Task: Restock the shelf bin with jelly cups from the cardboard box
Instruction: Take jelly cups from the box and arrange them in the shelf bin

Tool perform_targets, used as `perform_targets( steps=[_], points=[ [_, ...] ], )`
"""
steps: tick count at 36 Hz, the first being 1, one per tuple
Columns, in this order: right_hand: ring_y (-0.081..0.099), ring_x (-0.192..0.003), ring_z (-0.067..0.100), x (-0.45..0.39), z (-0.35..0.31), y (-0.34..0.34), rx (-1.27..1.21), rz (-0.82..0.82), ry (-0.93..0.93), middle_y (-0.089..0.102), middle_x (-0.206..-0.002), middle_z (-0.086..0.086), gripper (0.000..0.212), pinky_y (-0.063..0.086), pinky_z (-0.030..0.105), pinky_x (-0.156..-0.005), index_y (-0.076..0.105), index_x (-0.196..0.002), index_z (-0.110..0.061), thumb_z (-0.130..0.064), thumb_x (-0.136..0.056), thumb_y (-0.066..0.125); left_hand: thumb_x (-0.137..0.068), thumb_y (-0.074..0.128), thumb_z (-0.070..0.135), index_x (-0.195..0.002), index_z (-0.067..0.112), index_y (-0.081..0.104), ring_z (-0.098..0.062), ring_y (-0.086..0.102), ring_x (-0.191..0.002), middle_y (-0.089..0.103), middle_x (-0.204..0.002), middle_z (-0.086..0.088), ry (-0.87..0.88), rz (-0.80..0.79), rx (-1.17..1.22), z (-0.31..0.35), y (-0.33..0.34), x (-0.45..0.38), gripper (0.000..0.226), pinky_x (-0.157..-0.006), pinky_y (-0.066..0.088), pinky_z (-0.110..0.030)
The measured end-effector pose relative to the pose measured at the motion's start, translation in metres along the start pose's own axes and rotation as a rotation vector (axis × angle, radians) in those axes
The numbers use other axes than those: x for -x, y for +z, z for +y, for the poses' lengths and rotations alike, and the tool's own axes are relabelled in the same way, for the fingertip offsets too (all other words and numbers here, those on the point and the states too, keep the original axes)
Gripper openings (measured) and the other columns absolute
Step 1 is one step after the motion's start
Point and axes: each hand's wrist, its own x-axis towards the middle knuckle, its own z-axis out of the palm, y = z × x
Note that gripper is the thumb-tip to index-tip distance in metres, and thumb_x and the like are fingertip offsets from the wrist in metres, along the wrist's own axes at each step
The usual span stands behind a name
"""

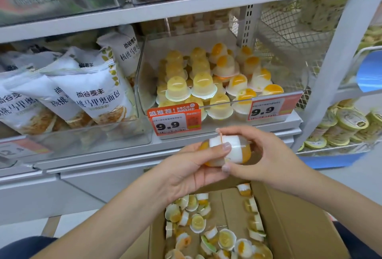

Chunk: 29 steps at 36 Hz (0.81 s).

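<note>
Both hands raised before the shelf's front edge: left hand [194,163] and right hand [266,155] pinching paired jelly cups [227,151] between fingertips.

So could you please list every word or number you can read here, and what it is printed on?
"9.9": left price tag on the jelly cup bin.
"RECOMMEND": same tag's top.
"9.9": right price tag.
"尚谷麦丰", "核桃马里奥面包": bread bags.
Tag small print and top-shelf packaging: too blurred.
</note>
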Motion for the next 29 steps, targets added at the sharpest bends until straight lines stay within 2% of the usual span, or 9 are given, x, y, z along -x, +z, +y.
perform_targets(
  steps=[4,7,9,12,14,16,18,25,29],
  points=[
    [0.062,-0.097,0.001,-0.004,-0.008,-0.01,-0.041,0.135,-0.003,0.068,-0.104,-0.018,0.055,0.046,0.01,-0.078,0.066,-0.108,-0.036,-0.046,-0.055,0.075,-0.072,0.068,0.022,-0.116,0.009,0.06,-0.028,0.069,-0.097,0.067,-0.115,-0.019,-0.01,-0.046,0.025,0.004,0.008,0.001,0.047,-0.088,0.054,-0.04],
    [0.064,-0.086,0.006,-0.013,-0.012,-0.032,-0.067,0.305,0.006,0.07,-0.104,-0.005,0.045,0.053,0.022,-0.073,0.067,-0.107,-0.032,-0.024,-0.067,0.085,-0.074,0.068,0.031,-0.121,0.013,0.059,-0.028,0.067,-0.104,0.067,-0.117,-0.01,0.006,-0.008,-0.163,0.011,0.007,0.002,0.05,-0.092,0.053,-0.044],
    [0.065,-0.085,0.013,-0.02,-0.017,-0.047,-0.057,0.387,0.012,0.069,-0.103,0.001,0.04,0.056,0.029,-0.076,0.066,-0.106,-0.033,-0.019,-0.072,0.08,-0.078,0.072,0.027,-0.113,0.016,0.061,-0.02,0.069,-0.099,0.069,-0.112,-0.005,0.093,0.132,-0.36,0.015,0.001,0.003,0.039,-0.089,0.055,-0.04],
    [0.068,-0.077,0.01,-0.039,-0.025,-0.064,0.034,0.426,0.018,0.067,-0.097,-0.004,0.038,0.052,0.015,-0.058,0.064,-0.108,-0.033,-0.023,-0.074,0.079,-0.079,0.075,0.019,-0.108,0.019,0.058,-0.013,0.066,-0.098,0.066,-0.105,0.0,0.303,0.425,-0.684,0.021,-0.011,-0.005,0.034,-0.087,0.055,-0.034],
    [0.067,-0.083,0.011,-0.061,-0.029,-0.069,0.184,0.413,0.034,0.066,-0.101,-0.006,0.039,0.052,0.014,-0.055,0.064,-0.108,-0.034,-0.027,-0.073,0.08,-0.076,0.076,0.015,-0.104,0.018,0.057,-0.015,0.063,-0.097,0.063,-0.099,0.002,0.428,0.534,-0.797,0.026,-0.018,-0.008,0.033,-0.088,0.053,-0.034],
    [0.065,-0.093,0.016,-0.086,-0.031,-0.074,0.368,0.369,0.073,0.064,-0.106,-0.005,0.046,0.056,0.026,-0.076,0.064,-0.112,-0.03,-0.032,-0.069,0.08,-0.075,0.077,0.014,-0.099,0.018,0.057,-0.015,0.063,-0.095,0.061,-0.095,0.004,0.49,0.56,-0.865,0.029,-0.023,-0.008,0.032,-0.09,0.052,-0.036],
    [0.065,-0.095,0.021,-0.11,-0.033,-0.077,0.519,0.274,0.122,0.064,-0.109,-0.001,0.055,0.054,0.037,-0.086,0.063,-0.116,-0.024,-0.037,-0.066,0.081,-0.075,0.077,0.015,-0.1,0.019,0.056,-0.014,0.061,-0.095,0.058,-0.095,0.007,0.504,0.534,-0.908,0.029,-0.026,-0.007,0.033,-0.091,0.051,-0.035],
    [0.062,-0.081,0.021,-0.15,-0.034,-0.071,0.867,0.021,0.182,0.065,-0.096,0.005,0.056,0.045,0.03,-0.068,0.061,-0.115,-0.013,-0.035,-0.068,0.081,-0.078,0.074,0.016,-0.106,0.016,0.054,-0.013,0.058,-0.096,0.057,-0.096,0.008,0.584,0.522,-0.979,0.028,-0.033,-0.006,0.035,-0.089,0.05,-0.029],
    [0.054,-0.088,0.023,-0.156,-0.03,-0.064,0.992,-0.045,0.181,0.063,-0.106,0.009,0.059,0.046,0.032,-0.073,0.06,-0.117,-0.01,-0.035,-0.068,0.082,-0.079,0.074,0.016,-0.104,0.016,0.055,-0.011,0.058,-0.094,0.058,-0.095,0.007,0.639,0.531,-0.956,0.027,-0.036,-0.007,0.032,-0.085,0.05,-0.024]
  ],
)
